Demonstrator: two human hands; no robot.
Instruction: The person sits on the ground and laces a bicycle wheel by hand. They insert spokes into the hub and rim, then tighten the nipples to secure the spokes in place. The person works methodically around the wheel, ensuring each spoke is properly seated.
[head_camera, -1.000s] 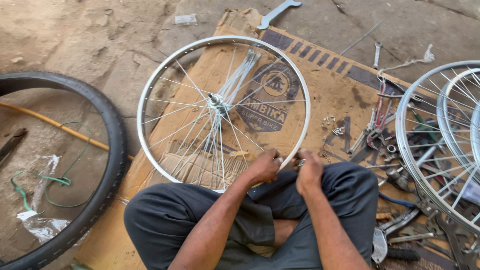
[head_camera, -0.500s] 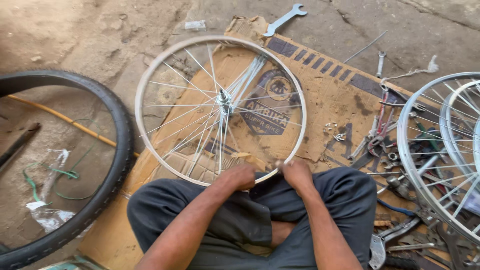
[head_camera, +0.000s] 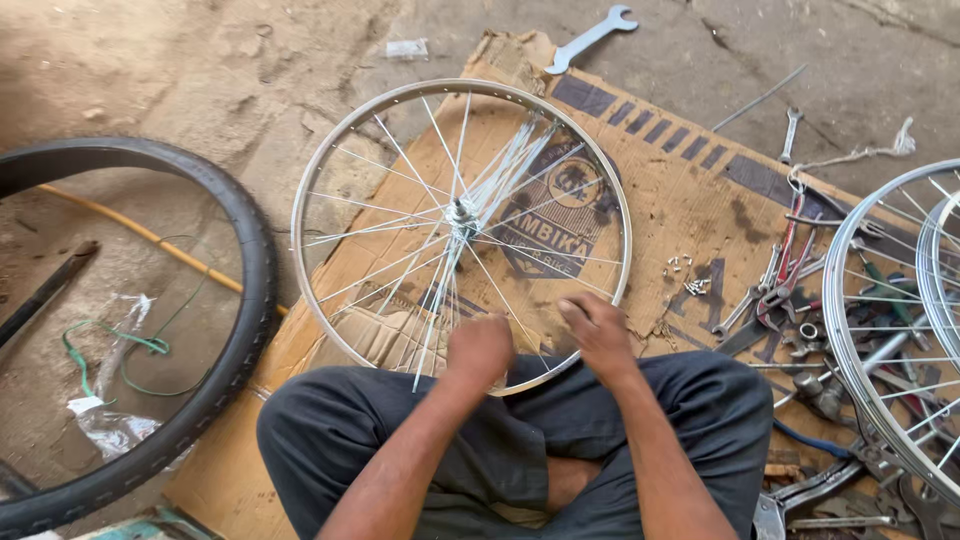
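Note:
A bicycle wheel rim (head_camera: 345, 150) with thin steel spokes and a hub (head_camera: 460, 211) lies flat on a brown cardboard sheet (head_camera: 690, 180) in front of my crossed legs. My left hand (head_camera: 478, 350) is closed over the near edge of the rim. My right hand (head_camera: 598, 335) sits just to its right, fingertips pinched on a spoke close to the rim. Part of the near rim is hidden under both hands.
A black tyre (head_camera: 245, 290) lies on the dirt at left, with a yellow rod (head_camera: 150, 238) and green wire (head_camera: 120, 340) inside it. Two more spoked wheels (head_camera: 850, 350) overlap a pile of spanners and pliers (head_camera: 780, 290) at right. Small nipples (head_camera: 685, 275) and a large spanner (head_camera: 590, 38) lie nearby.
Both hands have shifted left along the near rim and stay close together. The view has drifted a little, so the wheel sits slightly further right in the picture.

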